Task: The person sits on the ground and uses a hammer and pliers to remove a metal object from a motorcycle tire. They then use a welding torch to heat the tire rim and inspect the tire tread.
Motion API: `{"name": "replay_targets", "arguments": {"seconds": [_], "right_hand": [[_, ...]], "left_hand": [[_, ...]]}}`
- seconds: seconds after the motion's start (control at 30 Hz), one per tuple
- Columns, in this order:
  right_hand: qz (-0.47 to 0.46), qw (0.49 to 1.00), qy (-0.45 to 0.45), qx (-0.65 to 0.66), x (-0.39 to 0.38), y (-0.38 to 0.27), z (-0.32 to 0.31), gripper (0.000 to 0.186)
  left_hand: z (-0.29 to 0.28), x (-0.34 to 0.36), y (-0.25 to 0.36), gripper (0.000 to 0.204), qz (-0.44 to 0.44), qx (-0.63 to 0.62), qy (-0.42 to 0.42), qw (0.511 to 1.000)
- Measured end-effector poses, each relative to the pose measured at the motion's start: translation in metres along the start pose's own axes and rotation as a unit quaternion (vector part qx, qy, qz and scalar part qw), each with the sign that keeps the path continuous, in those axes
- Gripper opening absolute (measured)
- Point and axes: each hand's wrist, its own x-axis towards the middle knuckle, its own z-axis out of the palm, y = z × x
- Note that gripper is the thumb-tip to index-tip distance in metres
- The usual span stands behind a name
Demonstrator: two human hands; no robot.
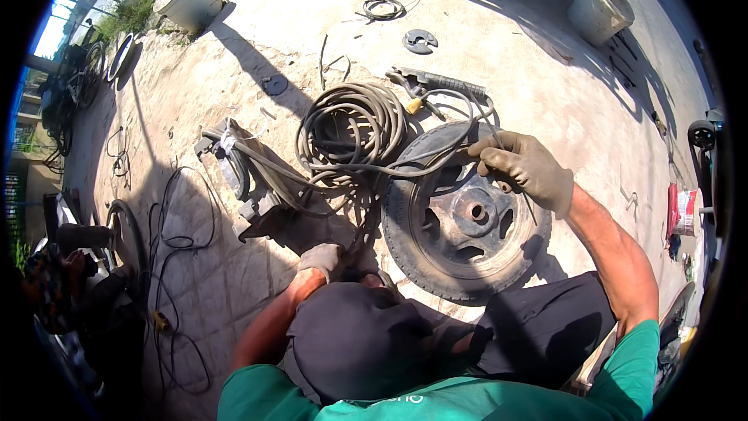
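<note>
A wheel with a black tyre and a dusty metal rim (pixel 436 253) lies flat in front of my right knee. Over its upper right side is my right hand (pixel 526 171), in a brownish work glove, its fingers pinched around a thin dark rod (pixel 532 212). My left hand (pixel 321 258), also gloved, is low beside my left knee; its fingers are mostly hidden. Beyond it stands a dark boxy device (pixel 259 206) with a strap and cables. A thick coil of cable (pixel 343 105) lies between the device and the wheel. An electrode holder (pixel 444 83) rests just past the tyre.
Farther off lie a small wire coil (pixel 382 8) and a dark slotted disc (pixel 420 41). White buckets stand at far left (pixel 192 5) and far right (pixel 601 9). Loose black cable (pixel 181 242) crosses the ground at left, near another person (pixel 74 273) and a bicycle tyre (pixel 128 234).
</note>
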Motion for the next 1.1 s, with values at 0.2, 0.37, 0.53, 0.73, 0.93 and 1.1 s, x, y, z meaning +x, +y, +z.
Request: {"name": "replay_targets", "arguments": {"seconds": [0.2, 0.37, 0.53, 0.73, 0.93, 1.1], "right_hand": [[-0.003, 1.0, 0.022, -0.017, -0.006, 0.002, -0.004, 0.03], [-0.01, 1.0, -0.013, -0.013, 0.003, -0.008, 0.003, 0.03], [-0.023, 1.0, 0.009, -0.011, 0.002, 0.005, 0.002, 0.031], [-0.023, 1.0, 0.012, -0.008, 0.0, 0.0, 0.008, 0.032], [-0.039, 0.998, 0.017, -0.047, 0.002, 0.006, 0.0, 0.029], [-0.023, 0.997, 0.016, -0.068, -0.001, 0.004, -0.011, 0.03]], "left_hand": [[0.011, -0.058, -0.088, 0.031, 0.03, 0.336, -0.075, 0.938], [-0.009, -0.069, -0.084, 0.048, -0.05, 0.181, -0.136, 0.973], [0.008, -0.009, -0.008, 0.054, -0.131, -0.094, 0.01, 0.987], [0.067, 0.083, 0.023, 0.049, -0.018, -0.396, 0.329, 0.857], [0.078, 0.106, -0.008, 0.029, 0.036, -0.404, 0.355, 0.842], [0.02, -0.03, -0.016, 0.024, 0.014, -0.467, 0.24, 0.851]]}}
